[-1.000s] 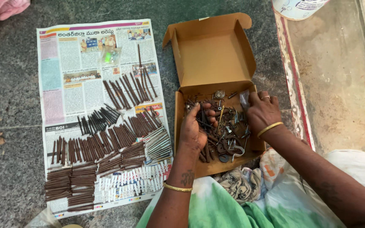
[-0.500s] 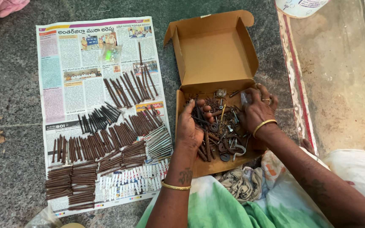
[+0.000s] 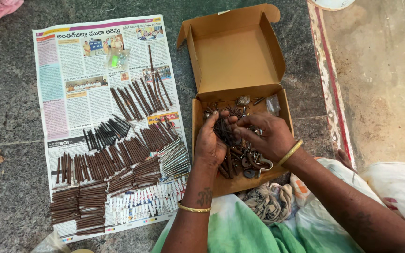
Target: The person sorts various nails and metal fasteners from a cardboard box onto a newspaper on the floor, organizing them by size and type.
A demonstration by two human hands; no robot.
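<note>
Within the box: a mixed heap of rusty nails, screws and washers [image 3: 249, 157] is seen in the lower half of an open cardboard box [image 3: 233, 51], whose lid stands propped up beyond the hands.

Left hand: the left hand [image 3: 212, 143] is cupped palm-up over the box's near-left part, and a bundle of dark nails [image 3: 222, 130] is clasped in its curled fingers.

Right hand: the right hand [image 3: 266, 136] is brought across from the right, its fingertips [image 3: 241, 132] pinched together at the bundle; whether a single nail is held between them cannot be told.

Axis of the bundle: the nails are laid along the left palm, long axis running from the wrist toward the far rim of the box, tips fanned outward past the fingers.

Obstructions: the heap beneath the grip is partly covered by both hands; a small clear packet [image 3: 273, 104] lies beyond the right hand, against the box's far-right corner.

Left of the grip: a newspaper sheet [image 3: 66, 93] is spread on the stone floor [image 3: 10, 140], bearing sorted rows of nails [image 3: 113, 161] grouped by length, most rows slanted, with a shiny grey bundle [image 3: 174, 159] nearest the box.

Near side of the grip: green and white cloth [image 3: 240, 229] is draped over the lap, touching the box's near edge.
</note>
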